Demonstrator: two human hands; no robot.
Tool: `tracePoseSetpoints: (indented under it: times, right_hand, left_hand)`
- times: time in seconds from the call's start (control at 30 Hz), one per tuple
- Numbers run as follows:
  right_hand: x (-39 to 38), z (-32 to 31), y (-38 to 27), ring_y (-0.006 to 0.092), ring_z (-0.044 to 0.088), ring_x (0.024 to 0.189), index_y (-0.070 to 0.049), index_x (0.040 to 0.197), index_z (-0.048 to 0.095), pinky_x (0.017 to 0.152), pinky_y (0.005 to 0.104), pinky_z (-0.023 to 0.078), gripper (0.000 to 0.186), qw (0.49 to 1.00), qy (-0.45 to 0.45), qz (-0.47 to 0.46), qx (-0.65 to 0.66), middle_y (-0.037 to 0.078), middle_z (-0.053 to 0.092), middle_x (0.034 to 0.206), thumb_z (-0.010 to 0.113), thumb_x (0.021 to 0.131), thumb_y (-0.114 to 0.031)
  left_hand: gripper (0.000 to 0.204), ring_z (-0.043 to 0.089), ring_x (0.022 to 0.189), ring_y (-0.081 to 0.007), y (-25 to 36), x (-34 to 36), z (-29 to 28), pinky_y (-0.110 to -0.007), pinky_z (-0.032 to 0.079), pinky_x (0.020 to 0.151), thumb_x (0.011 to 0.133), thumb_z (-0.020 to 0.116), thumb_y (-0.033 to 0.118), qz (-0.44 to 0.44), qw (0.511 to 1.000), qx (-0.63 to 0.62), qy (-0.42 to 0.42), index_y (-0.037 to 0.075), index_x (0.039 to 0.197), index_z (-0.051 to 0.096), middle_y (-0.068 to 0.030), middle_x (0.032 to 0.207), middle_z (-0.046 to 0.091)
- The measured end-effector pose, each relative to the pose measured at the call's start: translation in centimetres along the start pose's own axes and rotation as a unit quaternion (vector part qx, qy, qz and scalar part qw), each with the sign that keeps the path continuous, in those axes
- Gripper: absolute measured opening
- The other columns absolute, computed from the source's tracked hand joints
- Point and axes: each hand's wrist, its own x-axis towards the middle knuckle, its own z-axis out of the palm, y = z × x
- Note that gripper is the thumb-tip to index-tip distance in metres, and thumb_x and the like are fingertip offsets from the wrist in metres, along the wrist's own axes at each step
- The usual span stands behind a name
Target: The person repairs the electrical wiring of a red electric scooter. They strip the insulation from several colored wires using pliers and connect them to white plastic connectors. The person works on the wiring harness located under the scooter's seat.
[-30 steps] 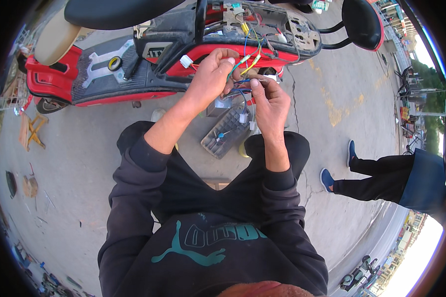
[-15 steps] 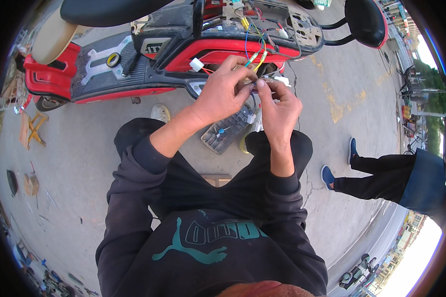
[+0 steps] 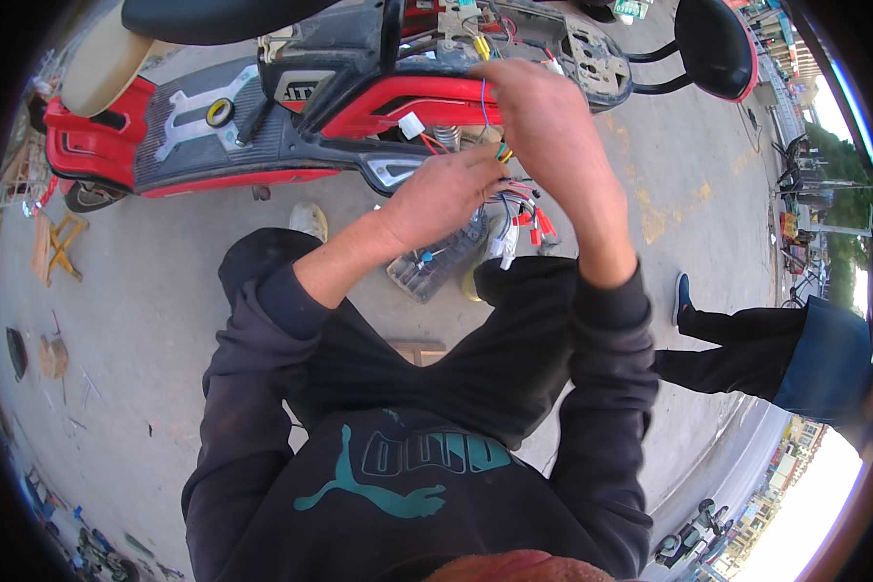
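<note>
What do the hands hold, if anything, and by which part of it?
The left hand holds a bundle of wires, above their hanging connectors; whether the right hand holds anything cannot be told.

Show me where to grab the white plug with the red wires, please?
I'd pinch the white plug by its blocky body, coming from the upper left. The red wires leave at its lower right, toward the left hand, so that side looks more crowded, and thin wires seem worse to hold.
</note>
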Motion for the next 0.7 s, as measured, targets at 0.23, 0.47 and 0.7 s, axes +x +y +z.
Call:
tracePoseSetpoints:
  times: [0.23,0.47,0.7]
  right_hand:
    - [3.2,1.5,2.1,0.0270,0.067,0.105,-0.005,0.095,0.074,0.088,0.0362,0.058,0.015,0.936,-0.246,-0.202,-0.148,0.007,0.072,0.104,0.067,0.083,-0.004]
    - [4.2,1.9,3.2,0.0289,0.068,0.106,-0.005,0.100,0.074,0.087,0.0386,0.057,0.019,0.950,-0.230,-0.182,-0.104,0.009,0.071,0.105,0.066,0.083,-0.004]
    - [4.0,4.1,5.4,0.0170,0.067,0.078,0.002,0.108,0.074,0.075,0.0309,0.053,0.022,0.941,-0.027,0.103,0.320,0.012,0.076,0.091,0.072,0.095,-0.015]
  left_hand:
    - [0.022,0.065,0.108,-0.0394,0.1,-0.8,-2.6,-0.044,0.054,0.087,0.093,0.068,0.006,-0.013,0.999,0.000,0.031,-0.001,0.114,0.065,-0.0174,0.127,0.064]
    - [0.021,0.065,0.117,-0.0285,0.9,-0.5,-4.8,-0.041,0.056,0.091,0.084,0.076,0.010,0.028,0.983,0.146,0.107,0.004,0.103,0.069,-0.0085,0.119,0.071]
    - [0.012,0.072,0.102,-0.0178,1.2,0.7,-5.8,-0.032,0.057,0.086,0.098,0.068,0.007,-0.073,0.966,-0.236,0.082,0.001,0.108,0.070,-0.0091,0.105,0.077]
